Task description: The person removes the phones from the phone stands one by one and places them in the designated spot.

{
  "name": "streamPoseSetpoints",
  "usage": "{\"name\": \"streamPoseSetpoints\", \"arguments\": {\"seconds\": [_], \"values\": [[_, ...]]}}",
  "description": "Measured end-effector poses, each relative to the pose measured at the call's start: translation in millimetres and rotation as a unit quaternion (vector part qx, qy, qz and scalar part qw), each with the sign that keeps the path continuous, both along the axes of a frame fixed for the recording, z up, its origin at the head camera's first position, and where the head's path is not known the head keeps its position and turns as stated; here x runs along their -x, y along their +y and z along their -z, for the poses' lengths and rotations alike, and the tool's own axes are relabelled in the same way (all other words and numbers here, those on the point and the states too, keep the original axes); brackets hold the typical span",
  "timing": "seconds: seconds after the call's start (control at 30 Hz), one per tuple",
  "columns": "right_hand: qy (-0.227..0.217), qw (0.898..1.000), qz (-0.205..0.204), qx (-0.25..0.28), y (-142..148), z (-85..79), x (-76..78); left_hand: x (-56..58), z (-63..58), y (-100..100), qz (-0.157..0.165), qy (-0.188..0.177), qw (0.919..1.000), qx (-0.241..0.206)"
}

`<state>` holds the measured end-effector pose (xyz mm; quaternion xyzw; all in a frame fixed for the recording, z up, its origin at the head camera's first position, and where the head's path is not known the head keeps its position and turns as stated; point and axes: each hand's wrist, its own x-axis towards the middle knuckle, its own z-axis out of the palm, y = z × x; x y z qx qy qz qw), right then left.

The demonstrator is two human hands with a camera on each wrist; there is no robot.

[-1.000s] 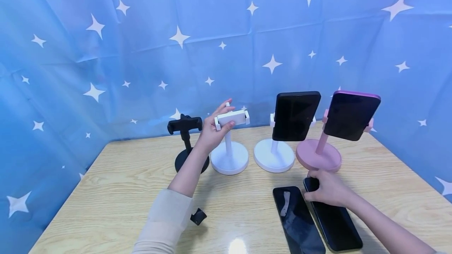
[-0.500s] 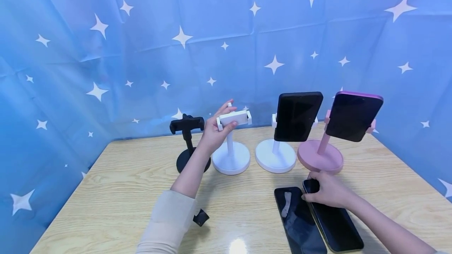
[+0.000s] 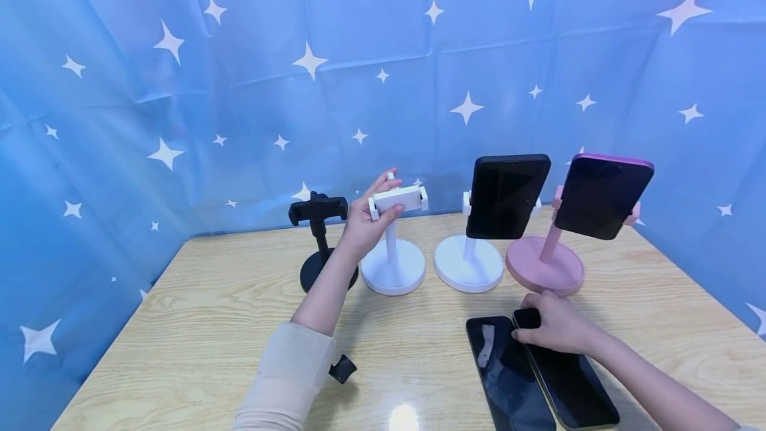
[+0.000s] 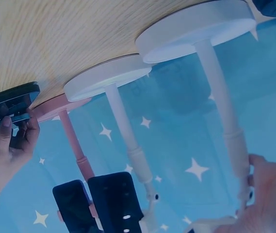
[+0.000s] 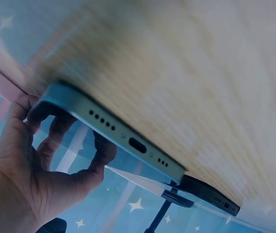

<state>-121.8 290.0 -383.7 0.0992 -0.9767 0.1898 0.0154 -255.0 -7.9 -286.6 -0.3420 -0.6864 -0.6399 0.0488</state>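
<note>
My left hand (image 3: 362,231) grips the clamp of a white phone stand (image 3: 391,271), thumb on the front and fingers behind. That clamp holds no phone. In the left wrist view, the stand's post (image 4: 220,92) and round base show beside the hand. My right hand (image 3: 559,326) pinches the far end of a black-screened phone (image 3: 577,384) lying on the table. In the right wrist view, the phone's port end (image 5: 123,138) faces the camera, with the hand (image 5: 36,179) at the other end. Close along its left side lies a second dark phone (image 3: 514,388).
A black phone stand (image 3: 317,211) with no phone stands left of the white one. To the right, another white stand (image 3: 469,268) and a pink stand (image 3: 544,268) each hold an upright phone. A small black piece (image 3: 342,369) lies near my left sleeve. A starry blue curtain hangs behind.
The far end of the phone under my right hand has shifted slightly left, nearer the second phone. My left hand keeps its grip on the white stand. The head view has shifted a little.
</note>
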Motion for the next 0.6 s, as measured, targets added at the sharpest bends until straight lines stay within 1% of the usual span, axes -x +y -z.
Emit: {"name": "streamPoseSetpoints", "arguments": {"seconds": [0.13, 0.33, 0.43, 0.6], "values": [[0.013, 1.000, 0.003, -0.012, -2.4, 0.5, -0.5, -0.1, 0.4, 0.5, -0.003, -0.005, 1.0000, -0.005], [0.012, 1.000, 0.013, -0.020, -5.2, 0.7, -1.3, -0.4, 1.5, 1.8, -0.009, -0.017, 0.9996, -0.021], [0.013, 0.999, 0.019, -0.022, -6.4, 1.2, -1.6, -1.3, 1.3, 2.6, -0.013, -0.019, 0.9994, -0.024], [0.028, 0.999, 0.023, -0.027, -7.9, 2.1, -0.9, -2.0, 0.6, 3.6, -0.017, -0.021, 0.9994, -0.023]]}}
